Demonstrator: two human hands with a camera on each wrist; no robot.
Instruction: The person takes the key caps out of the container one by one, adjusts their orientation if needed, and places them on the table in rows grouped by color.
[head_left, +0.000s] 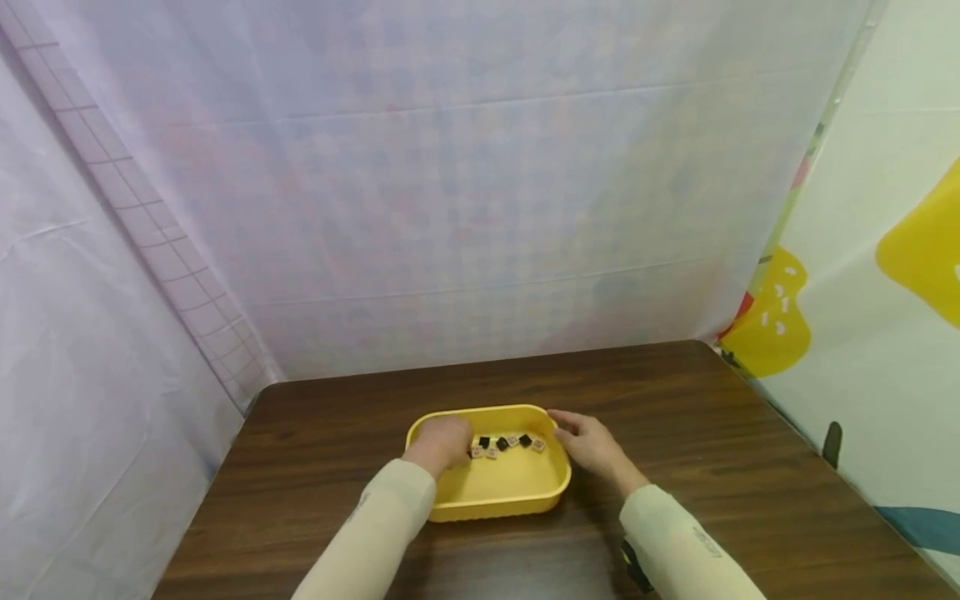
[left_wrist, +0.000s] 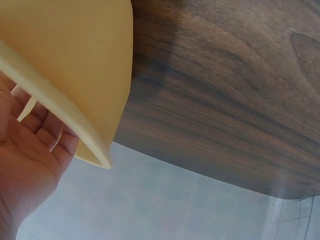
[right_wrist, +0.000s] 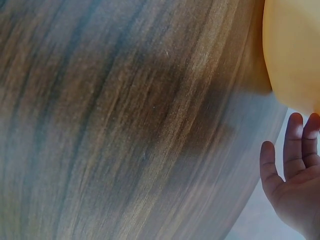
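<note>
Reaching into yellow tub (head_left: pixel 498 505), lower centre | left hand (head_left: pixel 442 440): grasp hidden, cannot tell | right hand (head_left: pixel 594 448): fingers loosely extended, right edge | tiles (head_left: pixel 513 441) loosely lined inside; work apparently unfinished, remainder undeterminable

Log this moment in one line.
left hand: inside yellow tray; right hand: at tray's right rim; square tiles: inside, black and pale

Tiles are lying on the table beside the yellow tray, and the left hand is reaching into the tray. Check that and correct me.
Wrong place: the head view shows the tiles inside the yellow tray. The left hand is indeed reaching into it.
</note>
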